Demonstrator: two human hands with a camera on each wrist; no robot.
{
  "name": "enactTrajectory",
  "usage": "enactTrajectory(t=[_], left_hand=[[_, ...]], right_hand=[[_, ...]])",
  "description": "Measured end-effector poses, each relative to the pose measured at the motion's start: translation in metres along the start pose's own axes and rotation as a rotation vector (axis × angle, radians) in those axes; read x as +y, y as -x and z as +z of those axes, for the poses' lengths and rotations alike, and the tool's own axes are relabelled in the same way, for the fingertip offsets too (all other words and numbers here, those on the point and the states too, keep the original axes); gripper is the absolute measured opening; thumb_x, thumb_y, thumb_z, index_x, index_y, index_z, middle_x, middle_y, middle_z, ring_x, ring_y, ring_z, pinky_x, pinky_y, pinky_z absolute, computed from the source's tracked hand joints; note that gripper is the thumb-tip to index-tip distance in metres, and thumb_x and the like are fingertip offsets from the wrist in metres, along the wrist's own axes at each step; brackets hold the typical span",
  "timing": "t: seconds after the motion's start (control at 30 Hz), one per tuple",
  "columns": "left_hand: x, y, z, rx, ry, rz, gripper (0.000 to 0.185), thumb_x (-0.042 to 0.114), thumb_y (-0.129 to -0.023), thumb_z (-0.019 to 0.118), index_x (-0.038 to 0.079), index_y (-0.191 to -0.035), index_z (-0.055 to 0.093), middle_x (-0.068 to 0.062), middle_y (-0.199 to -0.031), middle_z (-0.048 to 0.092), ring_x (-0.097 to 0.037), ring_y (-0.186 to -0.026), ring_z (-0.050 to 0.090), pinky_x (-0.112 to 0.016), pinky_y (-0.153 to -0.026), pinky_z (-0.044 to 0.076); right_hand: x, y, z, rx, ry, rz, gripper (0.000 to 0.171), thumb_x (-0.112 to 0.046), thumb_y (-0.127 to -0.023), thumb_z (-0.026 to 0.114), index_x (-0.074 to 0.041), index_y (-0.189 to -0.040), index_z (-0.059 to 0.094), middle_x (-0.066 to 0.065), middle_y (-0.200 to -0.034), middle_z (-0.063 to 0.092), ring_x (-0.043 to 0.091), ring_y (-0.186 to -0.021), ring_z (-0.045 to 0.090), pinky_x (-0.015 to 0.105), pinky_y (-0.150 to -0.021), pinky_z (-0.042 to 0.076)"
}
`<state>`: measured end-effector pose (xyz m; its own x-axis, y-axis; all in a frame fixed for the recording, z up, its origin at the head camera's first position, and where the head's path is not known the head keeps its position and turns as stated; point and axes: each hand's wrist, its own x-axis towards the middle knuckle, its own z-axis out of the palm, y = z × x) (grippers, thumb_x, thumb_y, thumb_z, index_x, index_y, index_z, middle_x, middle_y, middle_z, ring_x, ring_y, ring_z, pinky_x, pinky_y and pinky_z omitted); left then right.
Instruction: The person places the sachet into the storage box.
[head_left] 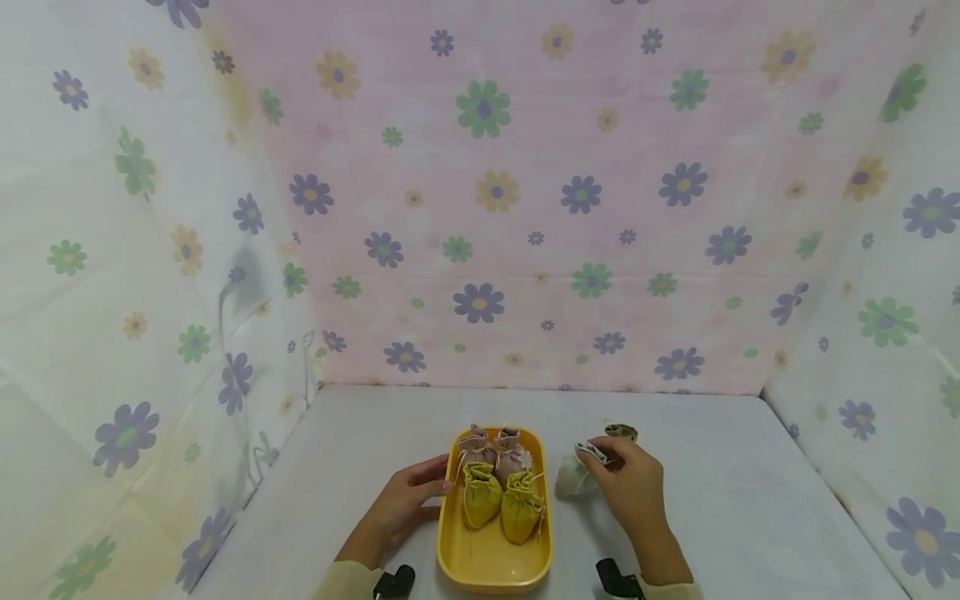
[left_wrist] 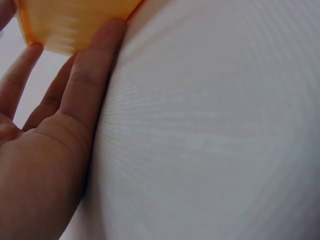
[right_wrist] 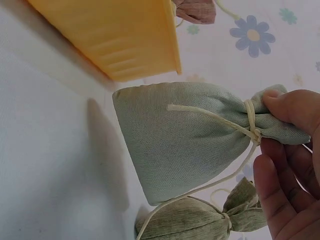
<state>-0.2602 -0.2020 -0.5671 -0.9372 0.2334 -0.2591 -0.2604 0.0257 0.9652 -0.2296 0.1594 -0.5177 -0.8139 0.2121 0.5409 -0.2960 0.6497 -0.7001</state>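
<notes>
Bright, even, diffuse light throughout; no glare. Soft and slightly washed out in the head view, with wide-angle bending toward the left and right edges. Faint grey shadow on the backdrop at middle left. Left wrist view badly out of focus at upper left, moiré ripples across the centre. Right wrist view sharp at centre, soft shadow at lower left.

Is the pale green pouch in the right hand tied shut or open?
Tied shut: the pale green pouch has its cord knotted round the gathered neck, which the right hand pinches.
</notes>
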Motion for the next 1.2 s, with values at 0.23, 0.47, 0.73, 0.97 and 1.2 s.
enactTrajectory(t=[0.23, 0.47, 0.73, 0.97, 1.2], left_hand=[[-0.001, 0.001, 0.0, -0.008, 0.009, 0.01, 0.076, 0.032, -0.085, 0.085, 0.015, -0.152, 0.054, -0.015, -0.153, 0.054, -0.023, -0.125, 0.063, -0.045, -0.093, 0.062], [-0.002, 0.001, 0.0, -0.005, 0.009, 0.01, 0.077, 0.033, -0.084, 0.086, 0.016, -0.152, 0.054, -0.014, -0.152, 0.055, -0.022, -0.124, 0.064, -0.044, -0.093, 0.062], [0.0, 0.001, 0.0, 0.005, 0.0, 0.0, 0.079, 0.034, -0.084, 0.087, 0.016, -0.153, 0.053, -0.016, -0.155, 0.052, -0.024, -0.128, 0.062, -0.044, -0.093, 0.062], [0.002, 0.001, 0.0, 0.007, -0.006, -0.009, 0.079, 0.035, -0.084, 0.086, 0.016, -0.153, 0.053, -0.016, -0.156, 0.05, -0.024, -0.128, 0.062, -0.044, -0.093, 0.062], [-0.001, 0.0, -0.001, 0.001, 0.012, -0.005, 0.076, 0.033, -0.085, 0.086, 0.017, -0.152, 0.054, -0.016, -0.156, 0.051, -0.024, -0.125, 0.063, -0.045, -0.093, 0.062]], right_hand=[[-0.006, -0.002, -0.006, 0.019, -0.018, -0.062, 0.024, -0.017, -0.077, 0.093, -0.015, -0.097, 0.079, -0.004, -0.092, 0.076, 0.009, -0.076, 0.07, 0.013, -0.063, 0.057], [-0.014, -0.005, -0.014, 0.03, -0.034, -0.163, 0.024, -0.01, -0.078, 0.091, -0.013, -0.099, 0.079, -0.004, -0.093, 0.075, 0.008, -0.076, 0.069, 0.008, -0.065, 0.054], [-0.025, -0.005, -0.024, -0.019, -0.036, -0.179, 0.023, -0.011, -0.083, 0.088, -0.014, -0.104, 0.079, -0.005, -0.099, 0.074, 0.007, -0.081, 0.07, 0.009, -0.068, 0.055], [-0.035, -0.006, -0.03, -0.023, -0.092, -0.228, 0.021, -0.007, -0.085, 0.085, -0.013, -0.104, 0.08, -0.005, -0.101, 0.074, 0.006, -0.081, 0.069, 0.011, -0.067, 0.056], [-0.046, -0.006, -0.035, -0.016, -0.125, -0.275, 0.017, -0.009, -0.089, 0.082, -0.012, -0.105, 0.08, -0.004, -0.101, 0.075, 0.007, -0.082, 0.07, 0.009, -0.07, 0.056]])
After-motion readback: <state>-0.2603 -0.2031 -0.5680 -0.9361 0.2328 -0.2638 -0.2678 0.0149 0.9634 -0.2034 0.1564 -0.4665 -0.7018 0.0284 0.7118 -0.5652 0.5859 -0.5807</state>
